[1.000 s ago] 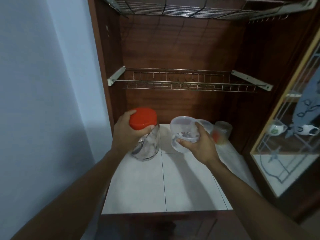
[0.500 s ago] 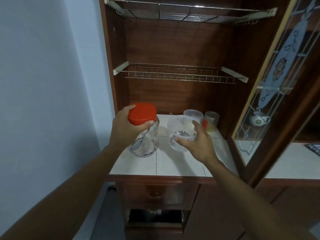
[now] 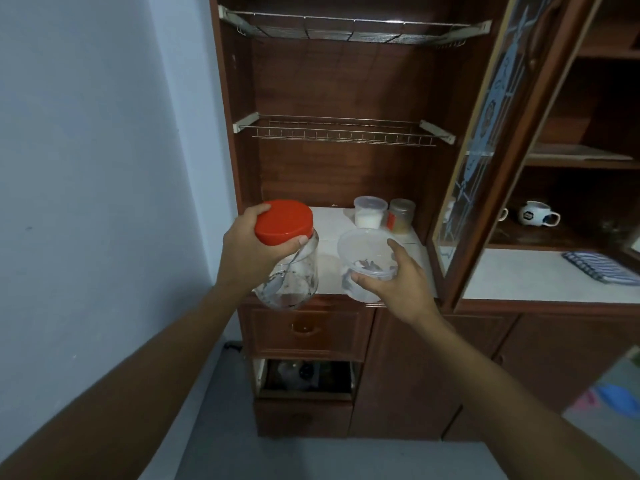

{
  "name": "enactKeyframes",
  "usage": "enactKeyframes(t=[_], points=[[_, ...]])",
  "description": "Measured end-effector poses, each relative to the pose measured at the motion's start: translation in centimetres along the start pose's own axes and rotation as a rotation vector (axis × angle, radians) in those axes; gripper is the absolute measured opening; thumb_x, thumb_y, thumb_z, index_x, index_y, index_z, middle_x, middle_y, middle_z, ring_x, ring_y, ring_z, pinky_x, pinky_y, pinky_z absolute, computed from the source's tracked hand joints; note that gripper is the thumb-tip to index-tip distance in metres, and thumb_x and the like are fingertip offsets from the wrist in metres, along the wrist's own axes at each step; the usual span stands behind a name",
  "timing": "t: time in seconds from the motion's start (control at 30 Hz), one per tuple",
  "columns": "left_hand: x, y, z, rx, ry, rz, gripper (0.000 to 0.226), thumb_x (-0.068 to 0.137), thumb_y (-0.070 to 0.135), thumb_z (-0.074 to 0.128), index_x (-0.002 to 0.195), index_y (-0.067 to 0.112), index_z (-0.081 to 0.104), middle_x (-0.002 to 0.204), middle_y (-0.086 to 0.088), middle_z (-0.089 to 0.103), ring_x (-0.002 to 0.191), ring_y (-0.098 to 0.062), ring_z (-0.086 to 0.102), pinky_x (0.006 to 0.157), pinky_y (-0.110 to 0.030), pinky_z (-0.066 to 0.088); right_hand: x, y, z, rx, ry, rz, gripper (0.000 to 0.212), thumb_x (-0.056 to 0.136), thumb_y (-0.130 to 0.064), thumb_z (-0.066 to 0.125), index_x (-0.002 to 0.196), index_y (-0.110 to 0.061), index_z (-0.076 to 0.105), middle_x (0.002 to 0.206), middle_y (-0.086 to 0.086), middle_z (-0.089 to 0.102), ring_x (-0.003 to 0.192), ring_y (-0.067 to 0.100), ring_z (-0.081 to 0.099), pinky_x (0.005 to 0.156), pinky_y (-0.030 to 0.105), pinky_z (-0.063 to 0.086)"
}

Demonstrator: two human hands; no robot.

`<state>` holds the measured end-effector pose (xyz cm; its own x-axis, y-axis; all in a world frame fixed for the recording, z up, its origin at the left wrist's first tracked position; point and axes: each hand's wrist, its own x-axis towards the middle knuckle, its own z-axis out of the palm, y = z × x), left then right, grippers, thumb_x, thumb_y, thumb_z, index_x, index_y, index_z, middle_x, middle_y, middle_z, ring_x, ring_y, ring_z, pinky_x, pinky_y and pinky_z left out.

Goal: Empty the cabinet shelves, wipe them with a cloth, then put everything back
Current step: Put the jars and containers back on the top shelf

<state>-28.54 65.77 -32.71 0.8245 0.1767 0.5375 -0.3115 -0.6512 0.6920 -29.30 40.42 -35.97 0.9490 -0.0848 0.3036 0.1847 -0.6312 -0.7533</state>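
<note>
Left hand clamps jar lid; right hand fingers curl round tub, both past shelf edge at 6 o'clock.

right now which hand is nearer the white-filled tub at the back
Right. The right hand is in front of the white-filled tub; the left hand is farther left.

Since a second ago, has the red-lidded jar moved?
Yes. The jar, in the left hand, has come out toward the person: from over the back of the tiled shelf to past its front edge.
</note>
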Motion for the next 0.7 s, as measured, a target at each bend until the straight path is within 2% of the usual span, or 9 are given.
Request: enactKeyframes(t=[0.13, 0.2, 0.3, 0.37, 0.5, 0.57, 0.7], points=[[-2.0, 2.0, -1.0, -0.020, -0.020, 0.013, 0.096, 0.059, 0.070, 0.070, 0.139, 0.026, 0.041, 0.137, 0.001, 0.051, 0.119, -0.023, 0.052, 0.094, -0.038, 0.051, -3.1, -0.2, -2.3, -0.006, 0.040, -0.012, 0.098, 0.068, -0.058, 0.078, 0.148, -0.024, 0.033, 0.146, 0.000, 0.045, 0.130, 0.022, 0.045, 0.102, 0.039, 0.045], [-2.8, 3.0, -1.4, -0.040, -0.041, 0.010, 0.098, 0.058, 0.073, 0.069, 0.139, 0.027, 0.040, 0.137, 0.001, 0.051, 0.119, -0.023, 0.052, 0.095, -0.040, 0.051, -4.4, -0.2, -3.6, -0.010, 0.070, -0.027, 0.097, 0.068, -0.059, 0.078, 0.147, -0.022, 0.035, 0.143, -0.002, 0.048, 0.127, 0.020, 0.047, 0.100, 0.035, 0.046], [-4.0, 4.5, -1.8, -0.081, -0.069, 0.017, 0.102, 0.053, 0.080, 0.068, 0.138, 0.030, 0.041, 0.135, 0.004, 0.051, 0.118, -0.020, 0.052, 0.094, -0.041, 0.052, -6.3, -0.3, -5.7, -0.017, 0.100, -0.038, 0.091, 0.069, -0.056, 0.079, 0.144, -0.023, 0.039, 0.134, -0.006, 0.051, 0.117, 0.014, 0.050, 0.091, 0.026, 0.046], [-5.0, 5.8, -2.0, -0.097, -0.080, 0.025, 0.103, 0.052, 0.083, 0.067, 0.137, 0.031, 0.041, 0.134, 0.004, 0.052, 0.118, -0.019, 0.052, 0.094, -0.038, 0.052, -7.5, -0.2, -7.1, -0.015, 0.110, -0.038, 0.090, 0.069, -0.056, 0.079, 0.143, -0.024, 0.040, 0.133, -0.007, 0.052, 0.116, 0.014, 0.051, 0.091, 0.029, 0.048], [-6.3, 8.6, -1.7, -0.139, -0.100, 0.054, 0.097, 0.056, 0.074, 0.072, 0.137, 0.030, 0.043, 0.134, 0.005, 0.052, 0.116, -0.015, 0.052, 0.092, -0.032, 0.051, -9.2, 0.1, -9.9, -0.038, 0.142, -0.028, 0.088, 0.069, -0.059, 0.078, 0.142, -0.027, 0.040, 0.136, -0.005, 0.053, 0.118, 0.017, 0.053, 0.091, 0.032, 0.050], [-6.6, 10.0, -1.1, -0.159, -0.117, 0.068, 0.095, 0.057, 0.071, 0.075, 0.137, 0.029, 0.044, 0.134, 0.005, 0.052, 0.116, -0.016, 0.052, 0.092, -0.033, 0.051, -9.8, 0.5, -11.4, -0.049, 0.159, -0.004, 0.092, 0.068, -0.060, 0.078, 0.144, -0.027, 0.038, 0.139, -0.002, 0.052, 0.121, 0.020, 0.052, 0.093, 0.033, 0.049], [-6.8, 13.0, 0.9, -0.182, -0.124, 0.105, 0.090, 0.060, 0.067, 0.078, 0.135, 0.030, 0.046, 0.132, 0.004, 0.054, 0.115, -0.016, 0.053, 0.094, -0.038, 0.052, -10.0, 1.7, -14.8, -0.075, 0.200, 0.004, 0.091, 0.070, -0.055, 0.079, 0.145, -0.025, 0.037, 0.142, 0.002, 0.051, 0.126, 0.020, 0.049, 0.091, 0.026, 0.042]])
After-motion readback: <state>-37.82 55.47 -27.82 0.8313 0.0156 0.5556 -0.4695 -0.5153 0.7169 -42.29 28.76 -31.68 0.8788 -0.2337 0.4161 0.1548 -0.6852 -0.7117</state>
